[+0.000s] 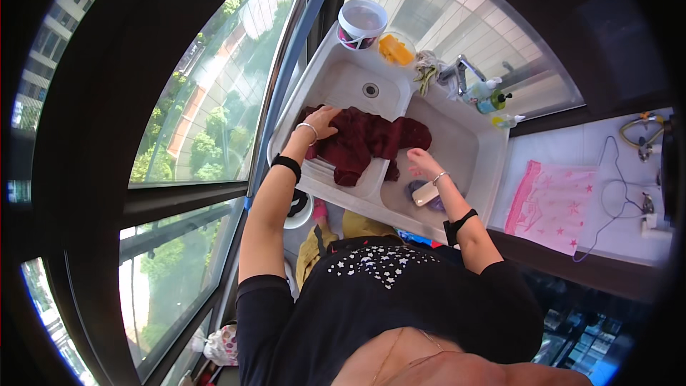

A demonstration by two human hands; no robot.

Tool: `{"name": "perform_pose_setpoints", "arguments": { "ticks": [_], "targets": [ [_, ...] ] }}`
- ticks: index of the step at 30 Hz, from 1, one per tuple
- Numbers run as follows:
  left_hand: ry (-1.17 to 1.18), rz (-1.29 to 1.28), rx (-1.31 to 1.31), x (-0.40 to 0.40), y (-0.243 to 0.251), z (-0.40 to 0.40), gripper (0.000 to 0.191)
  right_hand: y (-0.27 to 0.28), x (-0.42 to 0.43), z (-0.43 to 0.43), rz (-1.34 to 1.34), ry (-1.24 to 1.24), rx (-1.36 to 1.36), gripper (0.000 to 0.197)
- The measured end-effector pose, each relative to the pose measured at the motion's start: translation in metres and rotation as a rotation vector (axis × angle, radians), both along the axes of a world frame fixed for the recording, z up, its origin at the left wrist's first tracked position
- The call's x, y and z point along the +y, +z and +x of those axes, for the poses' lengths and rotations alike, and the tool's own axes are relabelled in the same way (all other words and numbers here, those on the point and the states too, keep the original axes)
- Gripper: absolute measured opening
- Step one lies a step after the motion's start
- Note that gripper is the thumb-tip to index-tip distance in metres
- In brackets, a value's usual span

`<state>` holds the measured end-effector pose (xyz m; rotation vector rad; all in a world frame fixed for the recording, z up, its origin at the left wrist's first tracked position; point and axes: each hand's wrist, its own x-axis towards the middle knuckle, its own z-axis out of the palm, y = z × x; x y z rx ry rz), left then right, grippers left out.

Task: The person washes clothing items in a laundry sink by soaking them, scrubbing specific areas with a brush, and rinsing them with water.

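Observation:
A dark red garment (359, 139) lies bunched over the washboard side of a white laundry sink (332, 198), one end hanging across the divider into the right basin. My left hand (323, 122) rests on the garment's upper left part, fingers spread. Over the right basin is my right hand (423, 163), fingers partly curled, close to the garment's right end; whether it holds anything small cannot be told. Below that hand, a beige bar or brush back (426, 193) rests on a purple item (438, 203) in the basin.
A white bucket (363, 17), an orange cloth in a bowl (396, 50), a rag (427, 72), a metal faucet (460, 72) and pump bottles (490, 99) line the sink's back edge. Right of it lies a pink towel (554, 206). Windows flank the left side.

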<state>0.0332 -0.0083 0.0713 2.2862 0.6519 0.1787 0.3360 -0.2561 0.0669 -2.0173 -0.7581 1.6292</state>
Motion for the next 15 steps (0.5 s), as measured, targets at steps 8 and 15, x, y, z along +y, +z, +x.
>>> {"name": "perform_pose_setpoints", "arguments": {
  "ticks": [8,15],
  "targets": [
    [0.120,0.072,0.521,-0.052,-0.011,0.056,0.109,-0.072,0.065,-0.001,-0.170,-0.880,0.229,0.110],
    [0.268,0.202,0.533,-0.090,-0.023,0.056,0.100,-0.081,0.063,-0.017,-0.036,-1.037,0.671,0.062]
  ]
}}
